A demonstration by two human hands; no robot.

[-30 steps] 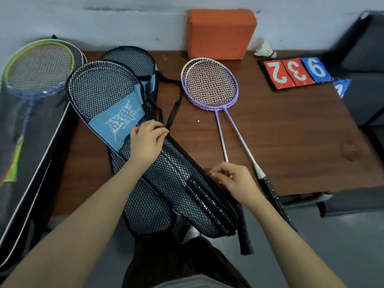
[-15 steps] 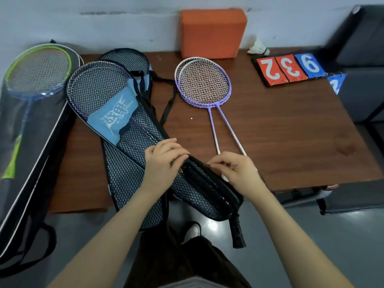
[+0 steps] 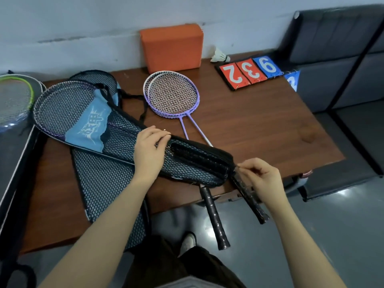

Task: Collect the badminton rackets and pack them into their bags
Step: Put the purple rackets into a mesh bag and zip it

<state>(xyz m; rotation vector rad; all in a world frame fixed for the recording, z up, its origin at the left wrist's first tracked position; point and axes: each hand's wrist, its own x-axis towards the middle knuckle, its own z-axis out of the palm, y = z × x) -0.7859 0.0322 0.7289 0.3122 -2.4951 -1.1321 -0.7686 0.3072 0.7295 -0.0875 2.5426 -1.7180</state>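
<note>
Black grip tape covers two racket handles that jut past the near edge of the brown counter; their violet and white shafts run back to two stacked racket heads lying flat mid-counter. Right hand: at the handle end of the mesh racket bag, fingers together in a pinch at the bag's black edge; what exactly sits between them is too small to tell. Left hand: lies on top of the same bag, fingers curled over its upper zipper edge, gripping it. This bag holds rackets, their handles visible through the mesh near the right hand and a head at the far left end under the blue label. A second mesh bag lies beneath it, overhanging the near edge. Far left, a green-rimmed racket rests in a large dark case. At the far side: orange block against the wall, shuttlecock, and number cards reading 2, 3, 9.
</note>
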